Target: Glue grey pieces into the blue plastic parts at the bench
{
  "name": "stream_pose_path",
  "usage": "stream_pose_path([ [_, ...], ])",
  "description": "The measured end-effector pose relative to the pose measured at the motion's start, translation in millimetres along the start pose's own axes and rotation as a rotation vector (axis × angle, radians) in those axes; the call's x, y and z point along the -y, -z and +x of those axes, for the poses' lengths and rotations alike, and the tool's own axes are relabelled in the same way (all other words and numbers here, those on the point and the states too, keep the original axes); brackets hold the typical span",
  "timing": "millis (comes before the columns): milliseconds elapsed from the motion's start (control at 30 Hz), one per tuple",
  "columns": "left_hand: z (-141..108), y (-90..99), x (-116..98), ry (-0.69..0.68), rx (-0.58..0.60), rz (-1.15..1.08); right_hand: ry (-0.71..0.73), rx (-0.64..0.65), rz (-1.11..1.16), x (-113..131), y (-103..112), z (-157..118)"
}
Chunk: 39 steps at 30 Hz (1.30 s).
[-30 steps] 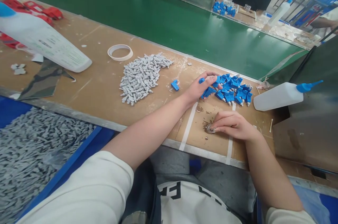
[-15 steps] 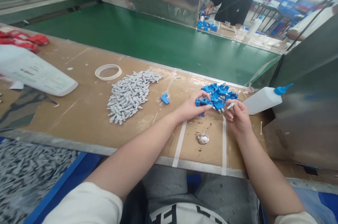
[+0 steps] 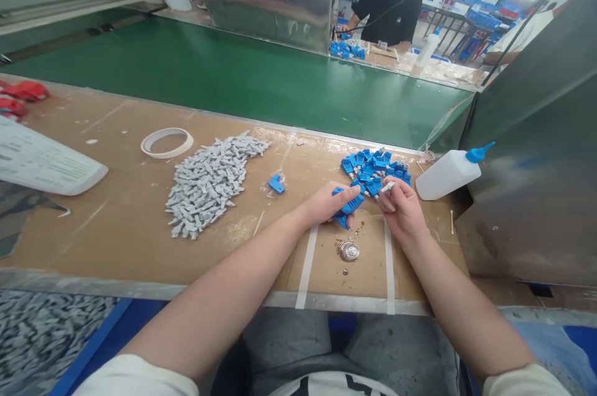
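My left hand (image 3: 330,202) is closed around a blue plastic part (image 3: 349,204), its thumb lying along the top. Just to the right, my right hand (image 3: 402,204) pinches a small light-grey plastic piece (image 3: 387,187) between thumb and fingertips. The two hands are apart. Behind them lies a heap of blue plastic parts (image 3: 368,166), some with grey pieces on them. A large pile of grey plastic pieces (image 3: 209,181) is spread to the left. Between that pile and my left hand sits a single blue part (image 3: 277,183).
A white squeeze bottle (image 3: 448,175) with a blue nozzle leans at the right. Near the front edge is a small shiny metal dish (image 3: 349,251). A tape roll (image 3: 166,143) lies left. Beyond runs a green conveyor belt (image 3: 233,79); a person (image 3: 392,10) works across it.
My left hand has turned the blue part and brought it slightly nearer me. My right hand still pinches the grey piece. The whole view has shifted a little.
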<state>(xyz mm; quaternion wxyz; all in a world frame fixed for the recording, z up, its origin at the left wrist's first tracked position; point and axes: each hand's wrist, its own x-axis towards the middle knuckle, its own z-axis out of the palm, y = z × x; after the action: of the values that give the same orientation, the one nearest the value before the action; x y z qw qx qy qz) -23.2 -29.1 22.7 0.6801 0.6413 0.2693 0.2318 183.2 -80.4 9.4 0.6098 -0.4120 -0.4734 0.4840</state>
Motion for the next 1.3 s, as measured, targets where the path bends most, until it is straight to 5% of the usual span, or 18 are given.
stream_pose_path([
  [233,-1,3.2,0,-0.059,0.174,0.006,0.063,0.053,-0.048,-1,-5,-6],
  [433,-1,4.6,-2,-0.042,0.173,0.025,0.115,0.104,-0.248,3,-8,-9],
  [667,-3,7.5,2,0.035,0.124,0.016,0.408,0.255,-0.689,10,-6,-8],
  [733,-2,9.1,4,0.098,0.034,0.028,0.439,0.310,-0.919,13,-2,-8],
  [800,2,10.2,4,0.103,-0.178,0.014,0.430,0.328,-1.065,13,-1,-9],
  [900,10,9.5,3,-0.072,-0.659,-0.189,0.401,0.298,-1.043,7,-8,-13],
  [967,15,6.9,1,-0.218,-0.854,-0.419,0.386,0.314,-0.995,0,-16,-16],
  [1100,17,-1.9,-2,-0.313,-0.838,-0.646,0.310,0.416,-0.967,-12,-27,-19],
  [1300,12,-13.2,5,-0.367,-0.868,-0.599,0.248,0.529,-0.945,-20,-22,-19],
])
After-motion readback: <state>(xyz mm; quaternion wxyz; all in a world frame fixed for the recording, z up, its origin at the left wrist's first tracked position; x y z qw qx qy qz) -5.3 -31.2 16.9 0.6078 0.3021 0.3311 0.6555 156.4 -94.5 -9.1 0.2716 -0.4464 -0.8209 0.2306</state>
